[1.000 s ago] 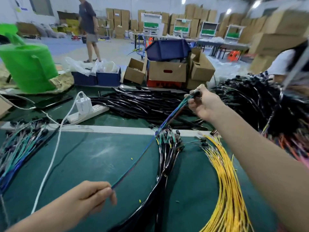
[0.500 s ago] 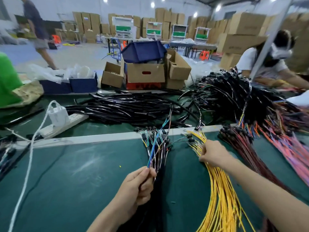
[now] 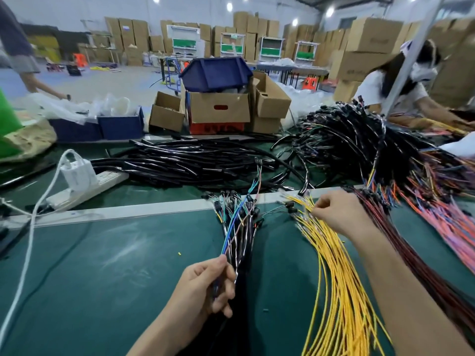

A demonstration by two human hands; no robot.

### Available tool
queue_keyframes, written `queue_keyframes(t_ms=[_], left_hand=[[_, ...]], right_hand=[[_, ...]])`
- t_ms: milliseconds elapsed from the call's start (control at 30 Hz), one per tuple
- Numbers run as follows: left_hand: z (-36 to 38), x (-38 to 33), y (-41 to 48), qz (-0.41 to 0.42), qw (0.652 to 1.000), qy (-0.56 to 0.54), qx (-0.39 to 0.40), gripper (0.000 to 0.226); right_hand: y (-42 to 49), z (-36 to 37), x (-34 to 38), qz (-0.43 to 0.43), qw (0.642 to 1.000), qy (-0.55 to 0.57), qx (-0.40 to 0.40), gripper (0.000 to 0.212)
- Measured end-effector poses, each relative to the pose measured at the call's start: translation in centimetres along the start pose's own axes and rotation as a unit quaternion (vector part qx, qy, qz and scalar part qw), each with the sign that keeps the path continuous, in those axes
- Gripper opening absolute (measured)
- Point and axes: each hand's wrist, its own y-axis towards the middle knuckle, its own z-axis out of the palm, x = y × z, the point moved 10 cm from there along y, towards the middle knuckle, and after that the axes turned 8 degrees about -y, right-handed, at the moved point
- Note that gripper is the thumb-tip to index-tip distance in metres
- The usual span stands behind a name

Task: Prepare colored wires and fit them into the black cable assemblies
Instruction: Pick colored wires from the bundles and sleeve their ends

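My left hand (image 3: 205, 286) grips a thin bundle of blue, green and pink wires (image 3: 240, 214) that rises up and away over the green mat. Under it lies a bunch of black cable assemblies (image 3: 244, 227) with colored wire ends fanned out near the mat's far edge. My right hand (image 3: 336, 214) reaches over the sheaf of yellow wires (image 3: 341, 291) and pinches at their far ends. Small black connectors (image 3: 291, 209) sit at the yellow wires' tips.
Dark red and pink wire bundles (image 3: 424, 253) lie right of the yellow ones. Black tubing (image 3: 185, 163) and a big heap of finished harnesses (image 3: 359, 145) fill the far table. A white power strip (image 3: 87, 186) with a cord sits left. Another person (image 3: 401, 88) works at far right.
My right hand let go of the held wire bundle's far end and dropped onto the yellow wires' tips. My left hand slid up the bundle and holds it alone.
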Motion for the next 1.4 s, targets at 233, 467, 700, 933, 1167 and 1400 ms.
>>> queue_keyframes(t_ms=[233,467,700,933,1167,1400], left_hand=[[-0.4,0.3,0.0,-0.001,0.999,-0.010,-0.031,0.031],[-0.3,0.6,0.0,0.005,0.999,0.030,-0.041,0.031],[-0.3,0.6,-0.2,-0.021,0.995,0.099,-0.024,0.034],[-0.4,0.5,-0.3,-0.041,0.992,0.115,-0.018,0.029],[-1.0,-2.7,-1.5,0.030,0.985,0.154,-0.069,0.022],[-1.5,-1.8,-1.2,0.065,0.978,0.175,-0.090,0.025]], right_hand=[[-0.4,-8.0,3.1,-0.046,0.941,0.332,-0.050,0.015],[-1.8,-7.0,7.1,-0.082,0.800,0.593,-0.039,0.020],[0.1,-5.6,6.6,-0.068,0.794,0.601,-0.061,0.023],[1.5,-2.3,6.6,-0.052,0.733,0.678,-0.035,0.022],[2.0,6.0,7.3,0.039,0.838,0.526,0.139,0.028],[-6.1,9.2,15.3,-0.238,0.737,0.385,0.501,0.036]])
